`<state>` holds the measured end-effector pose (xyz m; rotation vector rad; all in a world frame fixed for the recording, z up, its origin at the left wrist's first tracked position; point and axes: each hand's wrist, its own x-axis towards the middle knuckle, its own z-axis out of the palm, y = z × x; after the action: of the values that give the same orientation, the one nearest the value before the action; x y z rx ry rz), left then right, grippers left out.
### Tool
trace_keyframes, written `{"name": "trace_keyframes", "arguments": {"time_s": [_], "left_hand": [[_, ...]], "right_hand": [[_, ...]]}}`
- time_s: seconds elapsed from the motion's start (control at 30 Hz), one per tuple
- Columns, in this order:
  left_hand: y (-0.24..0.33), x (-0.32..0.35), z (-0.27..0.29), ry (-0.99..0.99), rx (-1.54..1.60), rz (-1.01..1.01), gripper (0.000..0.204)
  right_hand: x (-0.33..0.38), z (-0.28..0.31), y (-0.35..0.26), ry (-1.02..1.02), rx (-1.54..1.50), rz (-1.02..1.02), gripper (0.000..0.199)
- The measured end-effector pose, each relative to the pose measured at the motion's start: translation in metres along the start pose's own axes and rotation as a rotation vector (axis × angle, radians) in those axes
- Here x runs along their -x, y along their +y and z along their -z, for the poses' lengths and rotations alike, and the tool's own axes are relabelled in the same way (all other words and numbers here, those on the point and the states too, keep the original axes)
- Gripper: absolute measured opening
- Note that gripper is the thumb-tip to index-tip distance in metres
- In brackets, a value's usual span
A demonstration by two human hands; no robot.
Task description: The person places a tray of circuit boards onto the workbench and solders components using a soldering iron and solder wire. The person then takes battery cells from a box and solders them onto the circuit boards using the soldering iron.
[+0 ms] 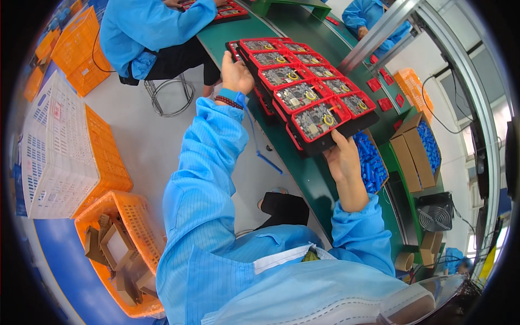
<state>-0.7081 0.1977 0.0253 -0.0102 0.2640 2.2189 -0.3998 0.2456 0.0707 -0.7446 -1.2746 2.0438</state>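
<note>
Left hand (236, 71), right hand (340, 157) gripping circuit-board tray (303, 92)

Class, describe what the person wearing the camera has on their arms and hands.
Both arms wear loose light blue sleeves with fine stripes and gathered cuffs. The left hand is bare, with a dark red beaded bracelet and a blue wrist strap with a trailing blue cord. The right hand is bare.

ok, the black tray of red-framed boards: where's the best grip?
By its two short ends, one hand each, as now: left hand on the far end, right hand under the near end. The tray is long, flat and fully loaded with circuit boards, so the top offers no grip.
</note>
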Motion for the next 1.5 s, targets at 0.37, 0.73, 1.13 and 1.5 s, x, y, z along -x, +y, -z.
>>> {"name": "trace_keyframes", "arguments": {"time_s": [0.37,0.73,1.13,1.5], "left_hand": [[-0.01,0.079,-0.037,-0.511,-0.082,0.306,0.064],[-0.109,0.289,-0.068,-0.238,-0.542,0.61,0.046],[-0.243,0.346,-0.015,-0.466,-0.696,0.774,0.03],[-0.274,0.378,0.022,-0.483,-0.803,0.472,0.026]], "right_hand": [[0.145,0.073,-0.056,0.084,-0.001,0.099,0.048],[0.33,0.172,-0.037,0.179,-0.135,0.071,0.065],[0.492,0.233,0.008,0.518,-0.541,0.396,0.062],[0.409,0.303,-0.002,0.485,-0.745,0.59,0.066]]}}
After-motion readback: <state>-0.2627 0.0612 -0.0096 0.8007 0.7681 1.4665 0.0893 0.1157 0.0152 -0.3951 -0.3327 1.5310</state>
